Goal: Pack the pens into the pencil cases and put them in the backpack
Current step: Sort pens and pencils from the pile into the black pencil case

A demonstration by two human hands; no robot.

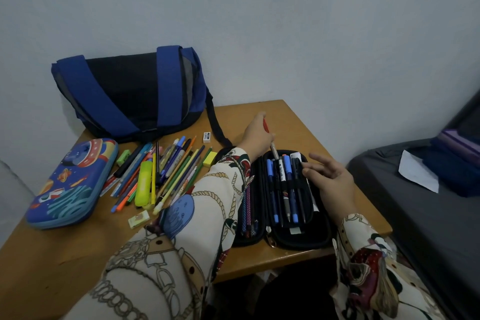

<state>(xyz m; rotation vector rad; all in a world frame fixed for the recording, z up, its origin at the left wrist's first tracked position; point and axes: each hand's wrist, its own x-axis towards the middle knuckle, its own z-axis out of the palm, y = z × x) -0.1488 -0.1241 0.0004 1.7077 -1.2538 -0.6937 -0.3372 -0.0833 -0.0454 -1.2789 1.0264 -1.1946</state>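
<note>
A black pencil case [322,238] lies open on the wooden table [298,122], with several pens strapped in its right half and pencils in its left half. My left hand [255,135] reaches across above the case's far end and grips a red-and-grey pen [270,140], its tip pointing down toward the strapped pens. At the case's right edge my right hand [330,176] rests with fingers spread and relaxed. A loose heap of pens and pencils [166,174] lies left of the case. A closed blue space-print pencil case [70,184] sits at the far left. The blue and black backpack [130,93] stands at the back.
Small erasers lie around the heap: a white one [206,137], a yellow one [210,159], a green sharpener [122,158] and a cream one [139,219]. A grey bed [415,215] with a white paper [418,174] stands to the right. The wall is close behind.
</note>
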